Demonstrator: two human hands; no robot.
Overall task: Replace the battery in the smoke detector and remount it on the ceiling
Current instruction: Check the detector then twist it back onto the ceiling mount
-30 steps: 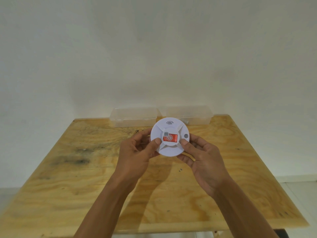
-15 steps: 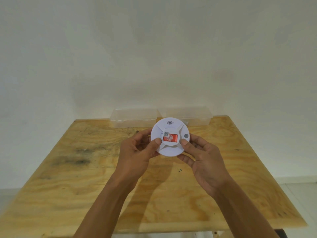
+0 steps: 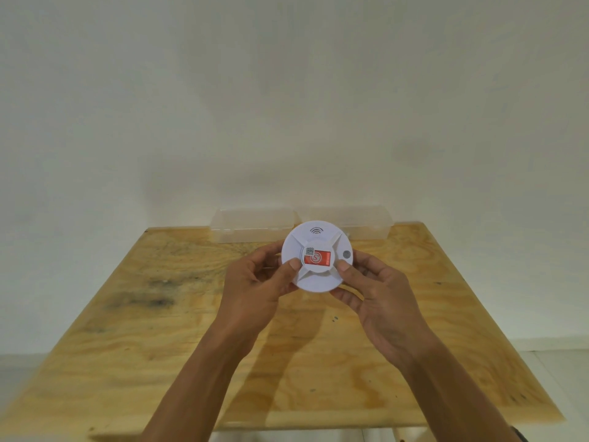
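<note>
A round white smoke detector [image 3: 315, 280] is held up above the table, its face towards me. It carries a red label and a small code sticker in the middle, a wave symbol at the top and a grey button on the right. My left hand [image 3: 258, 287] grips its left edge, thumb on the front. My right hand [image 3: 379, 298] grips the right and lower edge, thumb beside the label. The back of the detector is hidden. No battery shows.
A plywood table [image 3: 159, 330] with dark stains on its left part lies below my hands. Two clear plastic boxes stand at its far edge, one on the left [image 3: 251, 226] and one on the right [image 3: 366, 221], against a plain white wall.
</note>
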